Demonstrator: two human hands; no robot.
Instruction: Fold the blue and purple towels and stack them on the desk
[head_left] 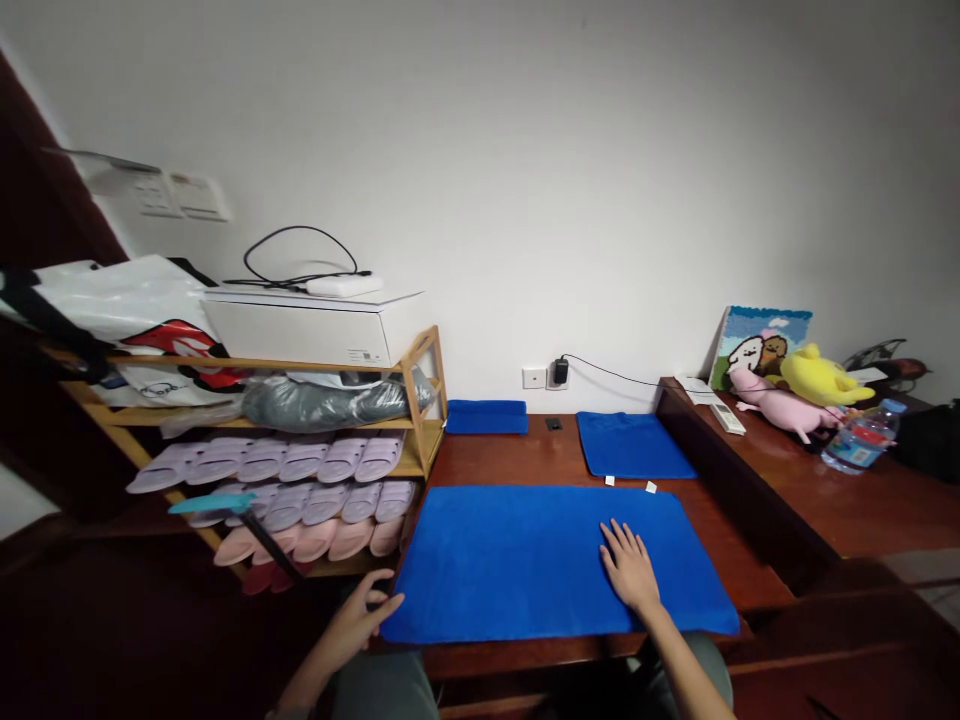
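Observation:
A large blue microfibre towel [525,565] lies flat on the wooden table [472,462], near its front edge. My right hand [628,567] rests palm-down on the towel's right half, with fingers spread and nothing held. At the towel's front left corner, my left hand [365,615] is raised with its fingers apart, holding nothing. It is at or just above the towel edge, and I cannot tell whether it touches. Behind the large towel lies a smaller blue towel [636,445], with two small white tags [628,483] at its front edge.
A folded blue cloth [487,417] sits against the wall. A bamboo rack [424,400] of several lilac and pink slippers stands left of the table. A teal-headed brush [210,505] leans there. To the right, a higher desk [847,500] holds plush toys and a water bottle [861,437].

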